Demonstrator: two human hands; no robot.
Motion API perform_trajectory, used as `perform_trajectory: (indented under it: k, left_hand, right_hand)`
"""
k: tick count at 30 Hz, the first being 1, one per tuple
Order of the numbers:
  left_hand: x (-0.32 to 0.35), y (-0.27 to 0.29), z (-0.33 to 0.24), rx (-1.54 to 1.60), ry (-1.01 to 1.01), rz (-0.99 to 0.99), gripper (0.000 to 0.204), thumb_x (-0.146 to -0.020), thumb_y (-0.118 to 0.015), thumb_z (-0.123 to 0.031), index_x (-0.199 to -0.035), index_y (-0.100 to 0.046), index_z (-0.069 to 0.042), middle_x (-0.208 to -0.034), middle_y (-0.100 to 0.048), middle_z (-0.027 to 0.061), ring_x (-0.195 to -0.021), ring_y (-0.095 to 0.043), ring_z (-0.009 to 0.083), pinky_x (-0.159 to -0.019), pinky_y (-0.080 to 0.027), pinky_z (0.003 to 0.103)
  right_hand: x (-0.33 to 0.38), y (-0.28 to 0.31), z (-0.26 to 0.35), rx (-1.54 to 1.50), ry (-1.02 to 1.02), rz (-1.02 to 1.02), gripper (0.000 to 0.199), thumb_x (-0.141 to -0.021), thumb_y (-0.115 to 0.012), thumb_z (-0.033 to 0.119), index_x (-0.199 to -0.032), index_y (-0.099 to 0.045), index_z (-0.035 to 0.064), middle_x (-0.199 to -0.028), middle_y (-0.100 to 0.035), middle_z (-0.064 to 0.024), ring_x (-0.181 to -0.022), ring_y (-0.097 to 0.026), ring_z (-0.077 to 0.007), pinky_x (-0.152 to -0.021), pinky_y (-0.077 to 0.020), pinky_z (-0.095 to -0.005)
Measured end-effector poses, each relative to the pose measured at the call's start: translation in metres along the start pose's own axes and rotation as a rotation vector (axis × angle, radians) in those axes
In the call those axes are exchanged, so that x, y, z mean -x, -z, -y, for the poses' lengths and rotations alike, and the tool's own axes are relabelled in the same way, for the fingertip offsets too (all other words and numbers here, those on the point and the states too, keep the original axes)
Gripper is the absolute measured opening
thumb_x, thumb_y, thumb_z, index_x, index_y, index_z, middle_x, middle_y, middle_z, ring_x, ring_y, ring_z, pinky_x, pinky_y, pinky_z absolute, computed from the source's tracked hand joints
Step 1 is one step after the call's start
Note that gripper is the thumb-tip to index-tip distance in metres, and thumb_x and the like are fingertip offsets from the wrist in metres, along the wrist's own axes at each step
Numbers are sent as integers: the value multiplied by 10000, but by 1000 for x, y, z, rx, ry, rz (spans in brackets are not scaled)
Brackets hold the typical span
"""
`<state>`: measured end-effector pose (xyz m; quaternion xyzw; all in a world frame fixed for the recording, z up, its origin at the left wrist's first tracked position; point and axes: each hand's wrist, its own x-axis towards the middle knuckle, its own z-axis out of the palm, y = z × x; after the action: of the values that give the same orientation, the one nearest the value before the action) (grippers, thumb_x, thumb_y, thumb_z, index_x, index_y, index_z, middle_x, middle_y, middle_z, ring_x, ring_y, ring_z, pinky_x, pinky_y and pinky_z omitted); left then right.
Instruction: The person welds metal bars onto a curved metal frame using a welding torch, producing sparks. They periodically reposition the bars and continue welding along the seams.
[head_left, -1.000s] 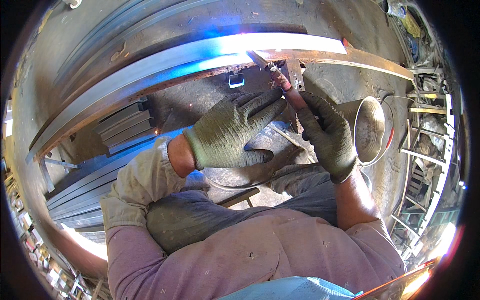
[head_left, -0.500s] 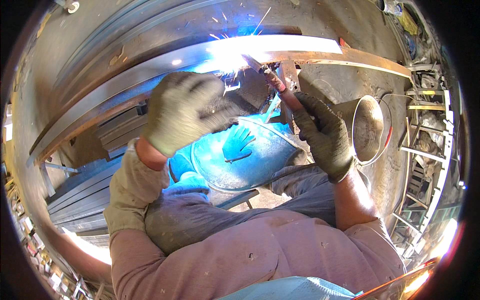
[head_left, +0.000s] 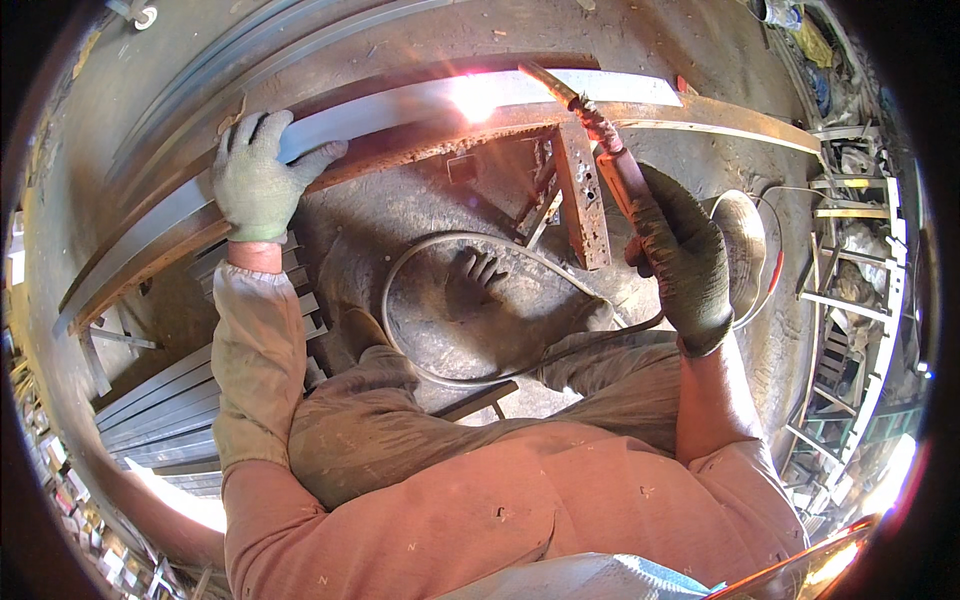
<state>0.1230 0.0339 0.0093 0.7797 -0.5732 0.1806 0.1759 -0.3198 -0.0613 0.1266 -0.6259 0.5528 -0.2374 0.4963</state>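
A long grey metal tube (head_left: 400, 110) lies across the far side on a rusty beam (head_left: 720, 118). My gloved left hand (head_left: 258, 185) grips the tube left of the middle, fingers over its far edge and thumb stretched to the right. A bright glowing spot (head_left: 474, 98) sits on the tube's upper face, to the right of that hand. In my gloved right hand (head_left: 685, 260) is a welding torch (head_left: 618, 170), its fingers wrapped round the handle. The torch's nozzle points up and left, over the tube's right part and away from the glow.
A perforated rusty post (head_left: 582, 205) stands under the beam. The torch cable (head_left: 465, 382) loops across the floor around a dark, glove-shaped patch (head_left: 474, 284). To the right are a bucket (head_left: 740, 245) and metal racking (head_left: 850, 312). Stacked metal bars (head_left: 160, 412) lie at left.
The welding arc and sparks have gone out, leaving a glow. My left hand has moved left onto the tube. The torch has lifted and shifted right in my right hand.
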Motion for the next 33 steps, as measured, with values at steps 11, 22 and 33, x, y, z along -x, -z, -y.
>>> perform_trajectory:
  k: [11, 22, 33]
  left_hand:
    - [-22, 18, 5, 127, 51, 261, 653, -885, -916, -699, -1153, -862, -107, -1049, -859, 144, -985, -839, 381, -866, -647, 465]
    - [-32, 26, -1, 171, 116, 364, 728, -960, -787, -814, -1109, -883, -108, -980, -855, 170, -919, -835, 425, -817, -649, 487]
    - [-24, 20, 4, 133, 148, 328, 726, -930, -832, -810, -1136, -898, -117, -944, -860, 160, -894, -852, 394, -792, -652, 469]
  right_hand:
    - [1, -6, 9, 61, -26, 4, 471, -1186, -750, 265, -1592, -694, 32, -1080, -782, -25, -741, -653, -63, -636, -482, -239]
    - [4, -4, 8, 121, -20, 127, 429, -1196, -749, 297, -1540, -752, 39, -1235, -809, -41, -1059, -693, -91, -954, -595, -296]
    - [6, -14, 12, 144, -14, 119, 365, -1191, -755, 263, -1493, -785, 60, -1024, -757, 20, -926, -645, -54, -828, -564, -261]
